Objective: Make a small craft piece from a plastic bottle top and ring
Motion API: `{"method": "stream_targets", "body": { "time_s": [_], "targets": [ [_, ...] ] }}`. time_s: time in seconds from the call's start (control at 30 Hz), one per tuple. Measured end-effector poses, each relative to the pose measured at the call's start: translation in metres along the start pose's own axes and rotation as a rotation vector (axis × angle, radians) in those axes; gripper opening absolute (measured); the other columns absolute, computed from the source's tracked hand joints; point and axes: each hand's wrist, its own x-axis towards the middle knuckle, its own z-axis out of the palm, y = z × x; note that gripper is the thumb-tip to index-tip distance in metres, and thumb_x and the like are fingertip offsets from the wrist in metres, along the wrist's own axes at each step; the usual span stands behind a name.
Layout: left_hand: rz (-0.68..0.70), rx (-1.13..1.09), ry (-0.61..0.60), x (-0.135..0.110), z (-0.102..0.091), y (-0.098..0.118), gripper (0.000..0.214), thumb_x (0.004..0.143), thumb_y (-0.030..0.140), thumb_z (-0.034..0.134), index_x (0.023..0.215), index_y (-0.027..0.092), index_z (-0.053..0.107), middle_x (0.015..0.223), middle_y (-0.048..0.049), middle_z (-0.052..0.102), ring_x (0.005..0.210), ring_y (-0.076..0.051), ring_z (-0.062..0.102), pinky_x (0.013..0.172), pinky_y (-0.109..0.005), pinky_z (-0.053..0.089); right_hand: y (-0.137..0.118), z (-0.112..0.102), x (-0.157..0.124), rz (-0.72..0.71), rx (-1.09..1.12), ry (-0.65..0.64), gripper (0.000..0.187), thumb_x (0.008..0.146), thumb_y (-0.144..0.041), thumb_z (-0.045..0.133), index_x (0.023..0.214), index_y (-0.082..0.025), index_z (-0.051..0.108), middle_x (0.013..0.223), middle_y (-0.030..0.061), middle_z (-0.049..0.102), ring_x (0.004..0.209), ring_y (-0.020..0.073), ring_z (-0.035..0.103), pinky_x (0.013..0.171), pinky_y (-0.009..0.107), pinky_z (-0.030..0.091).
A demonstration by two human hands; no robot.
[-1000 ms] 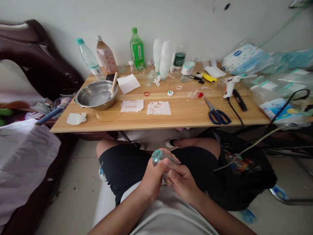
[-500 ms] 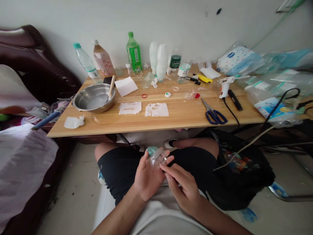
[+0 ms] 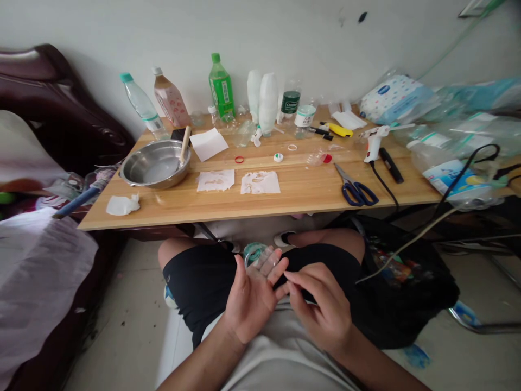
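The left hand (image 3: 250,298) lies in the lower centre of the frame, over the lap, palm up. Its fingers (image 3: 272,262) are extended and slightly spread, not closed on anything. A clear plastic bottle piece (image 3: 257,256) with a teal ring at its end rests on these fingers, at the tips, just above the black shorts (image 3: 199,277).

The right hand (image 3: 325,312) sits just to the right of the left hand, back facing up. Its fingers are curled and narrow, with thumb and index tips drawn close together beside the base of the left fingers. It cannot be told whether they pinch anything. The right hand is near the bottle piece but does not touch it.

The wooden table (image 3: 301,190) spans the middle of the frame, above the hands.
- Left part: a steel bowl (image 3: 157,163) with a wooden stick (image 3: 185,144) leaning in it.
- Centre: two torn paper pieces (image 3: 216,180), side by side, with a red ring (image 3: 239,159) and a white cap (image 3: 278,157) behind them.
- Right part: blue-handled scissors (image 3: 357,191) lying flat, and a white glue gun (image 3: 374,142) behind them.
- Rear edge, against the wall: a green bottle (image 3: 222,87) standing upright among other bottles.
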Motion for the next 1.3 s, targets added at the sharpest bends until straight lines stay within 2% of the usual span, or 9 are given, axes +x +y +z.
{"method": "stream_targets", "body": {
  "time_s": [0.13, 0.27, 0.4, 0.53, 0.67, 0.8, 0.97, 1.1, 1.3],
  "targets": [
    [0.043, 0.015, 0.012, 0.000, -0.001, -0.006, 0.060, 0.084, 0.070, 0.055, 0.117, 0.022, 0.069, 0.121, -0.0076, 0.070, 0.106, -0.022, 0.065, 0.099, -0.039, 0.048, 0.005, -0.002, 0.009, 0.061, -0.086, 0.050, 0.040, 0.086, -0.007, 0.065, 0.123, -0.022, 0.058, 0.094, 0.0064, 0.063, 0.081, 0.0182, 0.060, 0.066, 0.031, 0.054],
    [0.027, 0.133, 0.001, 0.002, -0.004, -0.014, 0.067, 0.073, 0.074, 0.065, 0.111, 0.019, 0.071, 0.107, -0.0103, 0.072, 0.108, -0.028, 0.064, 0.103, -0.043, 0.045, 0.010, 0.004, 0.016, 0.072, -0.204, -0.049, 0.039, 0.088, -0.017, 0.066, 0.126, -0.021, 0.055, 0.105, 0.0113, 0.063, 0.096, 0.0239, 0.061, 0.079, 0.038, 0.057],
    [0.167, 0.301, 0.003, 0.002, -0.001, -0.021, 0.057, 0.072, 0.059, 0.078, 0.111, 0.019, 0.068, 0.112, -0.0099, 0.070, 0.115, -0.029, 0.060, 0.102, -0.041, 0.044, 0.021, 0.013, 0.015, 0.086, -0.224, -0.123, 0.029, 0.089, -0.011, 0.058, 0.117, -0.020, 0.060, 0.105, 0.0109, 0.064, 0.099, 0.0250, 0.061, 0.086, 0.042, 0.055],
    [0.263, 0.393, 0.013, 0.001, 0.004, -0.025, 0.057, 0.068, 0.050, 0.086, 0.111, 0.019, 0.065, 0.111, -0.0089, 0.070, 0.117, -0.028, 0.059, 0.104, -0.039, 0.042, 0.031, 0.019, 0.008, 0.079, -0.147, -0.024, 0.020, 0.091, -0.012, 0.059, 0.108, -0.021, 0.062, 0.099, 0.0086, 0.067, 0.092, 0.0211, 0.065, 0.080, 0.035, 0.057],
    [0.319, 0.453, 0.016, 0.001, 0.003, -0.026, 0.062, 0.068, 0.054, 0.083, 0.116, 0.020, 0.064, 0.115, -0.0099, 0.068, 0.119, -0.029, 0.057, 0.104, -0.040, 0.042, 0.031, 0.019, 0.008, 0.105, -0.083, 0.034, 0.010, 0.092, -0.016, 0.062, 0.100, -0.022, 0.063, 0.092, 0.0059, 0.068, 0.082, 0.0175, 0.066, 0.071, 0.030, 0.057],
    [0.347, 0.459, 0.042, 0.001, 0.001, -0.025, 0.064, 0.073, 0.060, 0.077, 0.123, 0.022, 0.063, 0.117, -0.0099, 0.068, 0.115, -0.028, 0.060, 0.100, -0.039, 0.045, 0.028, 0.016, 0.009, 0.026, -0.040, 0.052, 0.016, 0.090, -0.013, 0.064, 0.103, -0.023, 0.065, 0.090, 0.0056, 0.070, 0.083, 0.0185, 0.067, 0.073, 0.033, 0.058],
    [0.349, 0.521, 0.048, 0.000, 0.004, -0.025, 0.051, 0.079, 0.057, 0.072, 0.113, 0.020, 0.069, 0.111, -0.0097, 0.071, 0.108, -0.027, 0.063, 0.099, -0.038, 0.046, 0.026, 0.016, 0.005, -0.024, -0.031, 0.069, 0.023, 0.088, -0.008, 0.066, 0.105, -0.023, 0.066, 0.090, 0.0062, 0.069, 0.085, 0.0197, 0.067, 0.073, 0.035, 0.059],
    [0.387, 0.547, 0.059, -0.001, 0.000, -0.031, 0.041, 0.087, 0.052, 0.065, 0.113, 0.021, 0.067, 0.112, -0.0082, 0.070, 0.106, -0.025, 0.063, 0.099, -0.036, 0.045, 0.026, 0.017, 0.002, -0.050, -0.056, 0.072, 0.023, 0.086, -0.005, 0.066, 0.101, -0.022, 0.066, 0.088, 0.0062, 0.067, 0.084, 0.0199, 0.065, 0.070, 0.035, 0.059],
    [0.404, 0.693, 0.133, -0.001, -0.006, -0.035, 0.048, 0.083, 0.060, 0.065, 0.110, 0.020, 0.068, 0.111, -0.0104, 0.070, 0.109, -0.029, 0.062, 0.102, -0.041, 0.045, 0.028, 0.016, -0.002, -0.099, -0.122, 0.062, 0.021, 0.085, -0.004, 0.066, 0.096, -0.021, 0.065, 0.084, 0.0051, 0.065, 0.081, 0.0185, 0.063, 0.067, 0.033, 0.057]
  ]
}}
